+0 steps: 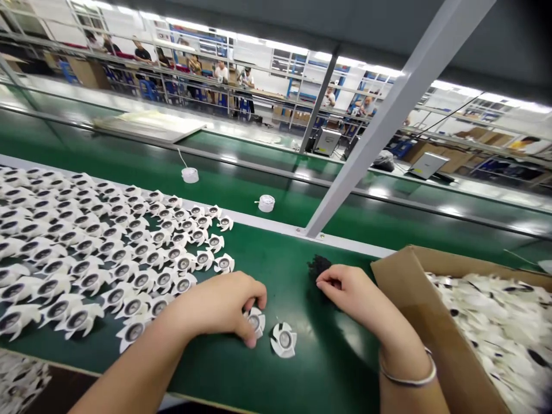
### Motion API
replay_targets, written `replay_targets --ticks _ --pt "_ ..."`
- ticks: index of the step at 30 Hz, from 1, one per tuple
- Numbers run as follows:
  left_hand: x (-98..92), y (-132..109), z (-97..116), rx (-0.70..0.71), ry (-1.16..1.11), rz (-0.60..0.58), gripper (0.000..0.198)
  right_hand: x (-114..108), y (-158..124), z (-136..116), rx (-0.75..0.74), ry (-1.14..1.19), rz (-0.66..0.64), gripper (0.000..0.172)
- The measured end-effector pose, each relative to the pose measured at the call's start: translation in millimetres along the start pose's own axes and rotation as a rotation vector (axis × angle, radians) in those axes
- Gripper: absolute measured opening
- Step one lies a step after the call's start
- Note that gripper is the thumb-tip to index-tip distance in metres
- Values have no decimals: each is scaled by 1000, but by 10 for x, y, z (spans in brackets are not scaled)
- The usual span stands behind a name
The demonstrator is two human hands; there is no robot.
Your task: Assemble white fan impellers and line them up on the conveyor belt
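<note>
The left forearm comes in from the near left and slants far and to the right, with the left hand palm down, its back and knuckles arched over the green work surface. Its thumb and fingers are apart and curve around a white fan wheel, the thumb on the near side and the fingers on the far side; whether they press on it cannot be told. Just to the right of that wheel, a second fan wheel lies flat, touched by neither hand. The right forearm, with a bracelet around it near the wrist, comes from the near right and slants far and to the left. The right hand is turned inward, thumb and forefinger pressed tip to tip at the near right edge of a black pile; anything pinched between them is too small to tell. Rows of white fan wheels spread over the left of the surface, and a cardboard box full of white pieces stands to the right of the right hand.
</note>
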State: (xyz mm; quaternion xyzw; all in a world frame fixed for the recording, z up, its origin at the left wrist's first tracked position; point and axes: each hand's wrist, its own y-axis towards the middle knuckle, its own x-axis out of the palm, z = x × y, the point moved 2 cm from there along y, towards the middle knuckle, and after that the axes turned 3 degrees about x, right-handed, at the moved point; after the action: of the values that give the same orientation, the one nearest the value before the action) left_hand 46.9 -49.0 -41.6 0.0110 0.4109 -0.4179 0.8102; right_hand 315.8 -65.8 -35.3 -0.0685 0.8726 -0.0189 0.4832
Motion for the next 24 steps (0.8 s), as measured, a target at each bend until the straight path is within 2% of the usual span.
replay_targets --ticks 3,5,8,16,20,24 --pt "-4 49 22 7 3 135 27 48 -5 -29 -12 -39 -65 23" --pt "2 80 42 0 28 215 25 97 8 -41 -30 -77 -96 23" --pt "46 134 62 -13 40 272 26 159 30 -65 -30 -168 -107 26" --pt "187 246 68 19 25 269 28 273 -2 -309 -14 -575 38 22" --pt "226 312 -16 38 26 279 27 313 8 -357 23 -615 20 20" --pt "224 322 -15 39 13 258 26 254 0 -306 14 -567 -1 20"
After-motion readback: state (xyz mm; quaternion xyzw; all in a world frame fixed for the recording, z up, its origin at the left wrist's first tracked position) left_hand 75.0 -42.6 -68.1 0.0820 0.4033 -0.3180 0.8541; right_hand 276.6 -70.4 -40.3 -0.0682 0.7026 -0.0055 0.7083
